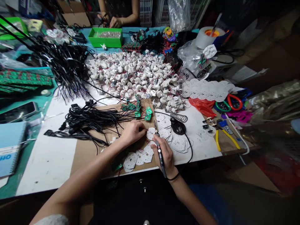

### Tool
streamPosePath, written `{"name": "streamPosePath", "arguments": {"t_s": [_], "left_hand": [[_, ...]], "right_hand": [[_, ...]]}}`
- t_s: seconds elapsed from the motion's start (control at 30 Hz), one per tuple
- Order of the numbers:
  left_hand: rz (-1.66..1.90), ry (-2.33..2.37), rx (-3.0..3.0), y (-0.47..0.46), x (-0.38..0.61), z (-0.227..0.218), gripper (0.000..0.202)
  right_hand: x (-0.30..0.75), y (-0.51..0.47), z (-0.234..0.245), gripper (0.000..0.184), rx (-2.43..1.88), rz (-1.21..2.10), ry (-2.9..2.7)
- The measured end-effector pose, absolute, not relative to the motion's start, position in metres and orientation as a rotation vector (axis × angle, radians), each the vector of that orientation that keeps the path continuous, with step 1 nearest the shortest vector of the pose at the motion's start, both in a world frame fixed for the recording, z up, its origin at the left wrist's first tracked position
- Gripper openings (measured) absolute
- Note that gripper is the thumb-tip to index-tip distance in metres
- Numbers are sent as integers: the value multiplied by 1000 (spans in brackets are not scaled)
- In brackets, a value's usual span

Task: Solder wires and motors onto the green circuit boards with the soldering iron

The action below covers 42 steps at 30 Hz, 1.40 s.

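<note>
My right hand is closed round a black soldering iron, whose tip rests on a small white round board on the brown cardboard sheet. My left hand is closed in a pinch, holding thin wires against that same board. Several more white boards lie just in front of both hands. Small green circuit boards with red wires sit just beyond my left hand.
A big heap of white motors fills the table's middle, a bundle of black cables lies left. Also there: soldering stand, yellow pliers, green tray, tape roll, notebook. Another person's hands work at the far edge.
</note>
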State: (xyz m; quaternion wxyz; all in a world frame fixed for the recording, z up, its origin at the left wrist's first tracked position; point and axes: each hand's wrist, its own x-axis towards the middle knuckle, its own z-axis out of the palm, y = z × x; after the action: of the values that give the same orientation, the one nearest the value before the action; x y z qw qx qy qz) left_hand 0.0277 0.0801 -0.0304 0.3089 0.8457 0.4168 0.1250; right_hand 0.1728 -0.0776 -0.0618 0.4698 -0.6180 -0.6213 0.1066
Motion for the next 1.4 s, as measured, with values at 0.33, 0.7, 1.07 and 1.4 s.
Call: {"name": "streamPosePath", "arguments": {"t_s": [0.33, 0.7, 1.07, 1.4], "left_hand": [[316, 1082, 2288, 80, 27, -32, 11], [318, 1070, 2316, 79, 27, -35, 10], [329, 1045, 2333, 79, 27, -36, 10], [351, 1036, 2340, 78, 26, -39, 10]], "right_hand": [[175, -94, -58, 26, -1468, 175, -1428], [172, -92, -60, 21, -1526, 238, -1355], [174, -88, -60, 23, -1474, 134, -1474], [174, -91, -57, 25, -1492, 184, -1400]]}}
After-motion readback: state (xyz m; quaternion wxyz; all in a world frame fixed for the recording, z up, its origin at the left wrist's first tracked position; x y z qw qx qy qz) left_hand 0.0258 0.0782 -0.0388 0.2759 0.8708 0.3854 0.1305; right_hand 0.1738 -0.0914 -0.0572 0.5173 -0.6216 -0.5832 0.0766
